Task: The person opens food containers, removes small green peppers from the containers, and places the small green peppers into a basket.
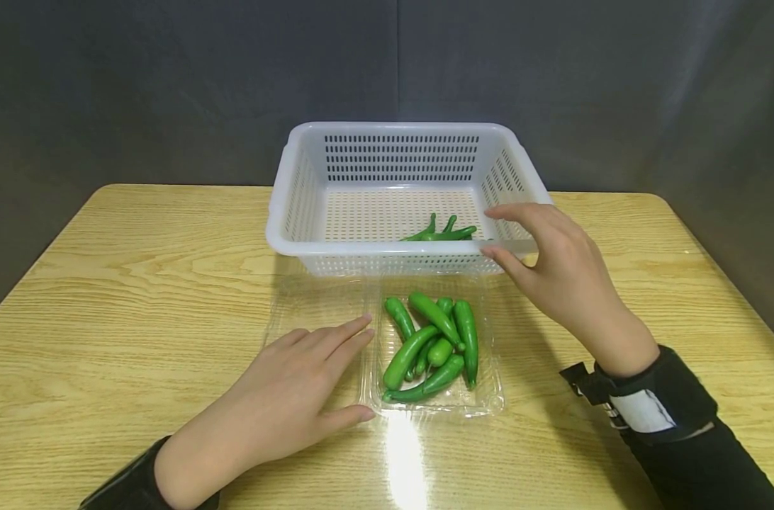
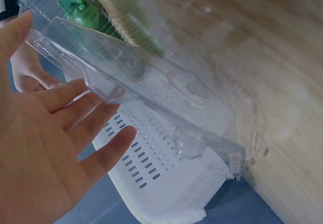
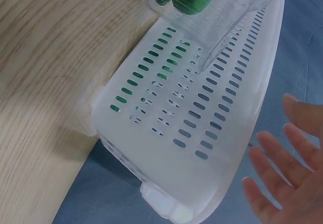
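Observation:
Several long green peppers (image 1: pixel 410 356) lie in the right half of a clear plastic clamshell box (image 1: pixel 494 400), whose lid is folded open to the left. My left hand (image 1: pixel 285 400) reaches over the lid with extended fingers, their tips by the fold between the halves; the left wrist view shows them against the clear plastic (image 2: pixel 121 80). My right hand (image 1: pixel 562 265) hovers at the near right corner of the white basket (image 1: pixel 387 248), thumb and fingers apart and nothing between them. Inside that basket, a few more green peppers (image 1: pixel 451 234) sit near the front wall.
The slotted basket stands behind the box, towards the table's far edge. Beneath everything is a wooden table (image 1: pixel 138 283); a dark grey curtain-like surface (image 1: pixel 189 92) rises behind it. Black straps (image 1: pixel 658 404) are around the wrists.

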The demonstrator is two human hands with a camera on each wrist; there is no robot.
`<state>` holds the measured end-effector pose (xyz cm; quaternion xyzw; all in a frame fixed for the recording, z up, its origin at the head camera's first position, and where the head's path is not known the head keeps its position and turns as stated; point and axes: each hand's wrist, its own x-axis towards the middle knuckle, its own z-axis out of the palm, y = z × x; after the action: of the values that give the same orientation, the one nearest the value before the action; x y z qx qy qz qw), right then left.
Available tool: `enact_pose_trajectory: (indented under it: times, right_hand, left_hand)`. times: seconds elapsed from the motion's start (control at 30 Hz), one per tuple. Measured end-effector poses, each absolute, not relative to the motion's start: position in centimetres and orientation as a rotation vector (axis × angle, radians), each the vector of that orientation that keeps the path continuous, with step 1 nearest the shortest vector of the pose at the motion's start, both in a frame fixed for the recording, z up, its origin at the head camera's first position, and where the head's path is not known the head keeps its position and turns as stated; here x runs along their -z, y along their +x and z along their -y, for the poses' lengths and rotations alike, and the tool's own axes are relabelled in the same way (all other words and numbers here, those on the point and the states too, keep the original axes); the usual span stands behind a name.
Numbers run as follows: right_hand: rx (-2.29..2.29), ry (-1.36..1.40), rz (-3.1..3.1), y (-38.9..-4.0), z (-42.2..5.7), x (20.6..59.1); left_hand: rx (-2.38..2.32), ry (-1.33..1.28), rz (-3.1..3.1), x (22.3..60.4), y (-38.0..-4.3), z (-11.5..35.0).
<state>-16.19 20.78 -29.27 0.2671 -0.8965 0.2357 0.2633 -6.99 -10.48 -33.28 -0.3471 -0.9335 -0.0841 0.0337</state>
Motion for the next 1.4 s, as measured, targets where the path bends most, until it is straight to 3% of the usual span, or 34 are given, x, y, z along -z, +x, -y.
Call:
enact_pose_trajectory:
  times: [0.37, 1.4]
  right_hand:
    - [-0.674, 0.990, 2.214, -16.3, -20.4, 29.3]
    - [-0.681, 1.390, 2.118, -15.4, -19.1, 29.0]
  left_hand:
    - [0.254, -1.073, 2.876, 33.3, -7.0, 10.5]
    - [0.251, -1.077, 2.875, 33.3, -7.1, 10.4]
